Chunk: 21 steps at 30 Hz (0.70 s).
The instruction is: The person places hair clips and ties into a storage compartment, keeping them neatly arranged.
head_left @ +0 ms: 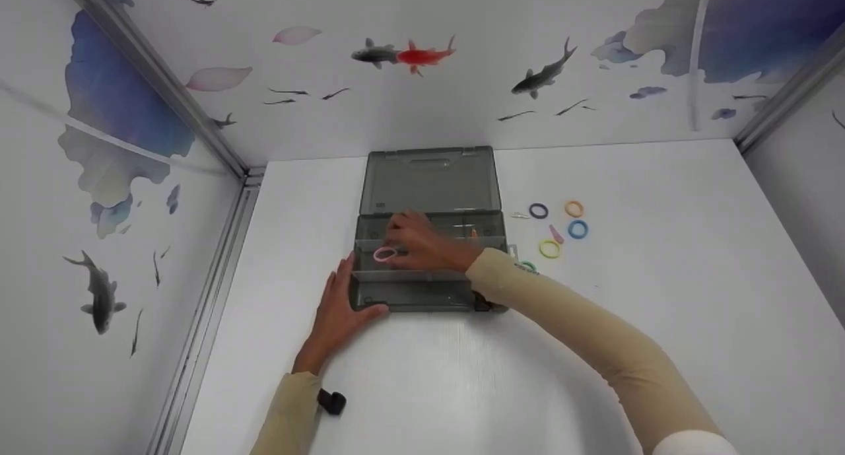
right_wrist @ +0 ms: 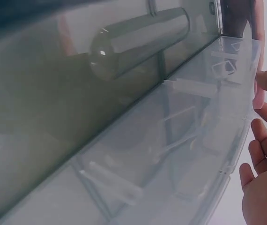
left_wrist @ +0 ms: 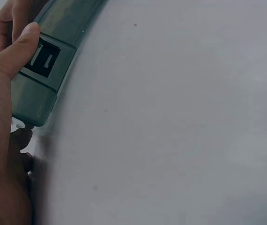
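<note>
The right hand (head_left: 422,240) is over the inside of a grey see-through compartment box (head_left: 422,296), pinching a pink ring (head_left: 385,254) between thumb and finger above the middle rows. The left hand (head_left: 340,316) is spread wide at the box's near left corner, fingers along the side wall and thumb reaching over the front edge.

The head view alone gives the whole layout: the lid (head_left: 429,184) is folded back toward the printed wall, and a group of small pieces lies on the white worktop (head_left: 409,376) to the right of the box. There are a dark navy ring (head_left: 539,210), an orange ring (head_left: 574,209), a blue ring (head_left: 578,229), a yellow-green ring (head_left: 549,248), a pink tapered clip (head_left: 556,234) and a pale slim clip (head_left: 520,215). A green ring (head_left: 528,266) is partly hidden by the right sleeve (head_left: 568,310).

The left wrist view adds what the head camera misses: the thumb rests beside a dark rectangular panel (left_wrist: 43,57) set in the box's smooth, rounded wall. The right wrist view shows clear, glossy divider plastic (right_wrist: 189,122) with thin ribs, and a rounded oblong moulding (right_wrist: 143,40) in the tinted plastic; only a pink sliver of the held ring appears there.
</note>
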{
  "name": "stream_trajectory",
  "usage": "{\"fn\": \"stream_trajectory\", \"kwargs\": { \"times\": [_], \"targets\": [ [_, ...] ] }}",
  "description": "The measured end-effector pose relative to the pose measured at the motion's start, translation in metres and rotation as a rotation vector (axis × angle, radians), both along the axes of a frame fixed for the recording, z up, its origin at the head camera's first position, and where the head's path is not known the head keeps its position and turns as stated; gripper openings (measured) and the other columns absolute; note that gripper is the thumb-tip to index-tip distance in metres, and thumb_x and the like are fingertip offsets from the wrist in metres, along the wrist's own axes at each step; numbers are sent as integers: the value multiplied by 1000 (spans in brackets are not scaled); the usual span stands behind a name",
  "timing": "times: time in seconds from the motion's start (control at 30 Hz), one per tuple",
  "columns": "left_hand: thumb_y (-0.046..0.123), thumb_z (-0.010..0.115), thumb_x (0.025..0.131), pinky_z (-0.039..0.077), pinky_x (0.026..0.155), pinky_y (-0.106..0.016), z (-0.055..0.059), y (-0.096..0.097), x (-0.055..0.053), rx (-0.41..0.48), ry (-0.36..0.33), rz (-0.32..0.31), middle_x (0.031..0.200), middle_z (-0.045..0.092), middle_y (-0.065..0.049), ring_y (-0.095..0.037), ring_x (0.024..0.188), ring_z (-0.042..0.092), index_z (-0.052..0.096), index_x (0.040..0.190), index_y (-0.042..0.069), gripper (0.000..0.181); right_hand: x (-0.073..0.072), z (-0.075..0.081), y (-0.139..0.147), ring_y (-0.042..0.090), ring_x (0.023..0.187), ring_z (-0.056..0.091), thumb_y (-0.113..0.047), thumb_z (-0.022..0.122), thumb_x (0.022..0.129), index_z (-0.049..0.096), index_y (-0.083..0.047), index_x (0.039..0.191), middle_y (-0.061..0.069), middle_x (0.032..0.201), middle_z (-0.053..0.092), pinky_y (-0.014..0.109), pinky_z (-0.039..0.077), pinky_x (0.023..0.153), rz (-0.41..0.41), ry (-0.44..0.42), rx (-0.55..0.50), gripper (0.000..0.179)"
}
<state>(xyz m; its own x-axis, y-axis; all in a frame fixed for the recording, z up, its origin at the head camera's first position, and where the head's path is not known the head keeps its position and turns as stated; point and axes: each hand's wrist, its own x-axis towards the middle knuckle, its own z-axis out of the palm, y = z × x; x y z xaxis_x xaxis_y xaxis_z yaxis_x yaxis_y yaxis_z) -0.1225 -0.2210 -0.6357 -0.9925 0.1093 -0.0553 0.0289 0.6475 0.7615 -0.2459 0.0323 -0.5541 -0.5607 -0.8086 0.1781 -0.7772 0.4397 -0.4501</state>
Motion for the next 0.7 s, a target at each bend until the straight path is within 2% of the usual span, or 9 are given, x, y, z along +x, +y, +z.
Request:
{"fn": "stream_trajectory", "kwargs": {
  "times": [0.27, 0.53, 0.7],
  "targets": [
    [74, 86, 83, 22, 124, -80, -1, 0, 0, -6, -15, 7, 185, 13, -4, -44, 169, 10, 9, 177, 47, 125, -2, 3, -11, 31, 119, 53, -30, 78, 106, 80, -7, 123, 13, 128, 62, 51, 45, 102, 1, -37, 34, 28],
    [71, 88, 83, 21, 124, -81, 0, 1, 0, 6, -12, 5, 185, 14, -5, -44, 169, 9, 10, 178, 42, 125, -2, -2, -20, 31, 118, 54, -33, 78, 107, 79, -8, 121, 13, 127, 63, 53, 44, 104, 10, 40, 39, 29],
    [69, 87, 85, 22, 124, -80, 0, 1, -1, 2, 0, -1, 185, 13, -7, -47, 169, 8, 10, 178, 38, 125, -1, -2, -23, 33, 123, 52, -27, 79, 106, 79, -6, 129, 15, 133, 61, 55, 41, 108, 2, 3, 37, 31]
  ]
}}
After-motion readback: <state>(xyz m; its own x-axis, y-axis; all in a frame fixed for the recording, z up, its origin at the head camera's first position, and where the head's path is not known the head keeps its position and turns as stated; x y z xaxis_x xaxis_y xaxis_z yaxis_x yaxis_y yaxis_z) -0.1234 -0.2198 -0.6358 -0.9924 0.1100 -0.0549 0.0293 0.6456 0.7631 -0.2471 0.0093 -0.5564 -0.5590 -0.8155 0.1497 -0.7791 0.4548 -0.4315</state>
